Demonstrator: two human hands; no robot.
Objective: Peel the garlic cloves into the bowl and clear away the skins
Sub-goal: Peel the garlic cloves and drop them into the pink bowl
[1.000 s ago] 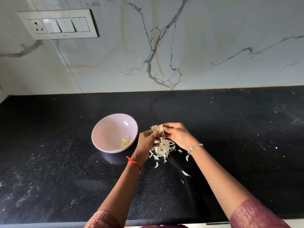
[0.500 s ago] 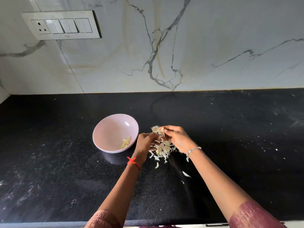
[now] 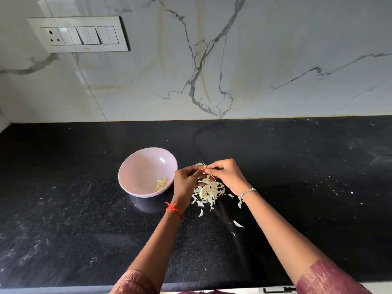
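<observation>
A pale pink bowl [image 3: 135, 166] stands on the black counter and holds a few peeled garlic cloves [image 3: 160, 184] near its right wall. Just right of it, my left hand [image 3: 185, 179] and my right hand [image 3: 224, 174] meet over a heap of papery garlic skins [image 3: 209, 190]. Both hands pinch one small garlic clove [image 3: 203, 165] between their fingertips; a strip of skin hangs from it toward the heap. The clove itself is mostly hidden by my fingers.
Loose skin flakes [image 3: 238, 224] lie scattered toward the counter's front. The black counter [image 3: 307, 177] runs wide on both sides, backed by a marble wall with a switch panel [image 3: 78, 35] at upper left. Its front edge is just below my sleeves.
My hands have stayed over the skin heap, fingers working the clove. A strip of skin now hangs lower from it. The bowl has not moved.
</observation>
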